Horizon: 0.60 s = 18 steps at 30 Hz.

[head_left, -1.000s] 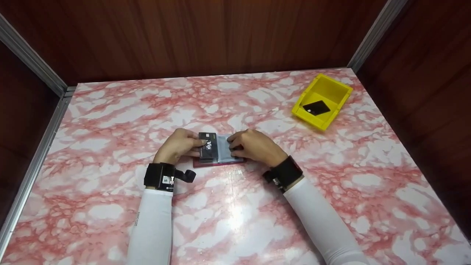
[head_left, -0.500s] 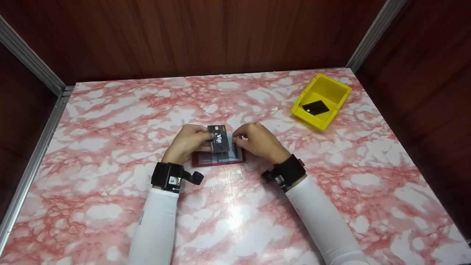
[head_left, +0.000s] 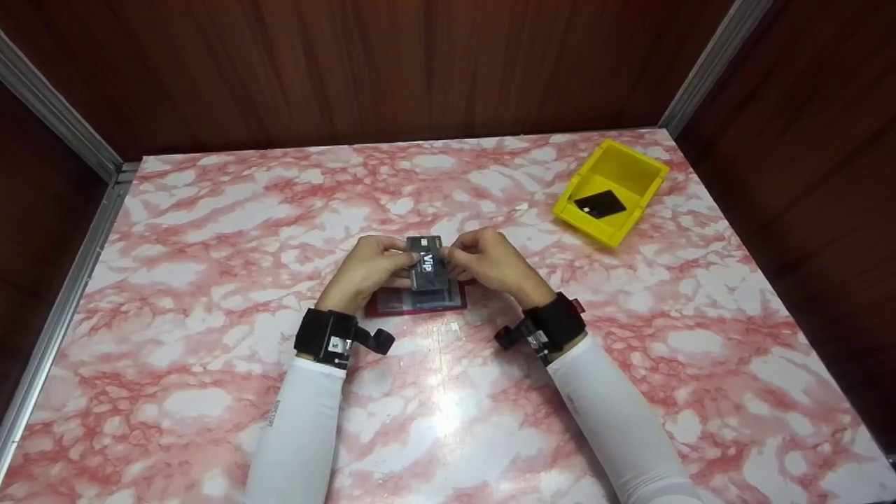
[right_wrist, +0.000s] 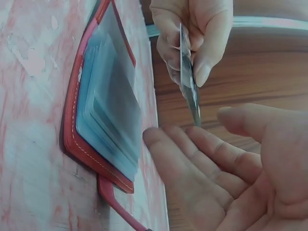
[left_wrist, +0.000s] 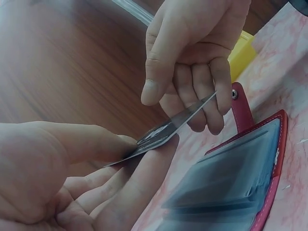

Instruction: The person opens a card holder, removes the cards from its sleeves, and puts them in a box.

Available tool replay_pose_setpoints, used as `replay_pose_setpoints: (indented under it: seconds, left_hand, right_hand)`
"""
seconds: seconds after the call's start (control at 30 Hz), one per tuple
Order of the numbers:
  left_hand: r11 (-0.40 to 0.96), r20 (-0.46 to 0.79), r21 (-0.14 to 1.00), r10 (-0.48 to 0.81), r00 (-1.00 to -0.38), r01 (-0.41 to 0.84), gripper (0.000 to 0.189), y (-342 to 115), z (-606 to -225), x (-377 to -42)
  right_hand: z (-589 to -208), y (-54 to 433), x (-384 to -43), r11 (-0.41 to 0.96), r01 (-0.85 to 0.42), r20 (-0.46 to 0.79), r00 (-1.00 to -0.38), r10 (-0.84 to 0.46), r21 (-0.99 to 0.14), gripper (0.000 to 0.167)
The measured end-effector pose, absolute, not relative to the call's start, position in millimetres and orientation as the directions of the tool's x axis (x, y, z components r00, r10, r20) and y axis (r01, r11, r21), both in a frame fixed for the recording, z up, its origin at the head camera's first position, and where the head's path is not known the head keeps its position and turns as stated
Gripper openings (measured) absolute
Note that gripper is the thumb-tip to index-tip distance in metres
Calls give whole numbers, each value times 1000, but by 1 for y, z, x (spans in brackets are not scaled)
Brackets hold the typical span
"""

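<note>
My left hand [head_left: 367,269] pinches a black card [head_left: 430,278] marked "Vip" between thumb and fingers, raised above the table. In the left wrist view the card [left_wrist: 166,131] shows nearly edge-on. At its far edge is my right hand [head_left: 500,264], with fingertips right by the card. In the right wrist view this right hand [right_wrist: 231,183] has its fingers extended and the thumb apart from them. Below the hands lies a red card holder [head_left: 455,299], open, with clear plastic sleeves [left_wrist: 216,168] inside and a snap strap [left_wrist: 242,106].
A yellow bin [head_left: 626,171] stands at the back right of the marbled pink table [head_left: 448,392], with another black card [head_left: 600,204] in it. Dark wood panels [head_left: 392,70] enclose the table at the back and sides.
My left hand has lifted the card off the holder and carried it right and slightly back. My right hand has left the sleeves and moved up beside the card.
</note>
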<state>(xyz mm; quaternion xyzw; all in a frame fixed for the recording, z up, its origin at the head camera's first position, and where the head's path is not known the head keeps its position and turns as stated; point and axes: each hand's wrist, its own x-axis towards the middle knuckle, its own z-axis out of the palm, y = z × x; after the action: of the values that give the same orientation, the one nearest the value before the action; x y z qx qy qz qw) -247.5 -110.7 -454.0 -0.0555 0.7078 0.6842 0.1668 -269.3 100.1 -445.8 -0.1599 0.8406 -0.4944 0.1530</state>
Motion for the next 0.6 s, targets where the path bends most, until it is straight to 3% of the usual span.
replay_pose_setpoints:
  seconds: [0.33, 0.6]
  left_hand:
    - [62, -318, 948, 170, -933, -311, 24, -113, -454, -248]
    - [50, -312, 950, 167, -935, -308, 26, -112, -453, -248]
  right_hand:
    - [-445, 99, -267, 360, -21, -149, -886, -438, -933, 18]
    - [-444, 99, -269, 291, 121, -236, -885, -400, -949, 23]
